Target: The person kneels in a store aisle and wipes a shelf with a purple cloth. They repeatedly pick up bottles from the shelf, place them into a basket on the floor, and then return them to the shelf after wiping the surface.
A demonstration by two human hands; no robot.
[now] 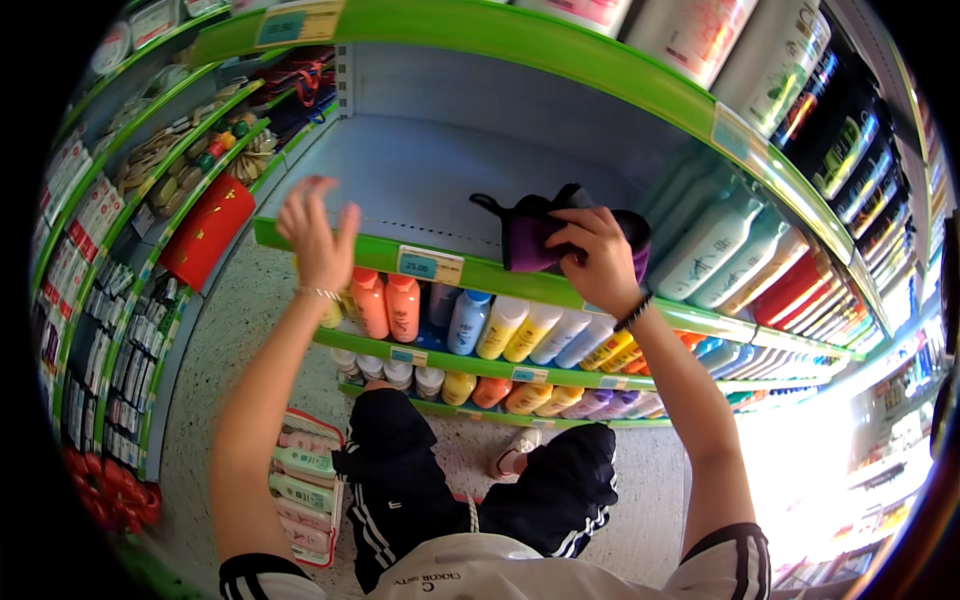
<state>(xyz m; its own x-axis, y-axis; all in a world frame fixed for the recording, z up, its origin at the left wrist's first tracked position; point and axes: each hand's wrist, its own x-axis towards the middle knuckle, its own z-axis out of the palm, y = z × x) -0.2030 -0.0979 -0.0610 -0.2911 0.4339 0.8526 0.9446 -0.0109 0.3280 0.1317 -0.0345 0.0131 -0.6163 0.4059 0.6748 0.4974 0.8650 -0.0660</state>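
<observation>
My right hand (596, 255) grips a dark purple and black cloth (529, 244) with a black loop at its left end. The cloth is bunched at the front of a grey shelf board (420, 172) with a green edge strip. My left hand (319, 232) is raised at the left end of that shelf, fingers apart and holding nothing. Part of the cloth is hidden behind my right fingers. Right of the cloth stand several pale teal bottles (712, 247).
Lower shelves hold orange bottles (403, 307), a blue bottle (469, 322) and yellow ones. A red-rimmed basket (334, 540) of bottles sits on the floor by my left leg. Large white bottles (686, 37) stand overhead. Another goods rack (142, 247) runs along the left.
</observation>
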